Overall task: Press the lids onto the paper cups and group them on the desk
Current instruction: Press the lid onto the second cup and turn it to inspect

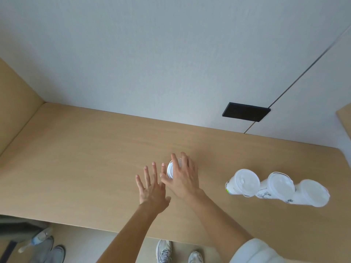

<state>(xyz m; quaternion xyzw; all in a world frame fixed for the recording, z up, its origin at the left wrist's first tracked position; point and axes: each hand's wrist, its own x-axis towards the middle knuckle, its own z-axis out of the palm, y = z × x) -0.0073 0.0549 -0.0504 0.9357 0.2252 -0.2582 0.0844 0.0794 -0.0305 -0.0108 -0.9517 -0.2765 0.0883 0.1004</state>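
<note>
1. Lower right corner: a white sleeve [255,251] covers the upper right arm. On the floor [98,242] below the desk's near edge are grey shoes [163,250] and, at the lower left, a lying bottle [39,237].
2. Left hand [152,188], centre of frame: palm down above the desk [85,168], fingers straight and spread. The grip is released and holds nothing. It lies just left of the cup.
3. Right hand [185,179], just right of the left hand: it is laid over the cup from above, fingers curled past the far rim and thumb on the near side. The grip grasps the cup at its top.
4. Cup [170,174], centre of frame: mostly hidden under the right hand. Only the left arc of its white lid [171,168] shows. Whether its base touches the desk cannot be told.
5. Row of cups [279,186], right of centre: three stand on the desk close side by side, each with a white lid on, well apart from the grasped cup.
6. Wall [152,54], upper frame: pale, meeting the desk's far edge. It bears a black plate [246,112] at the upper right.
</note>
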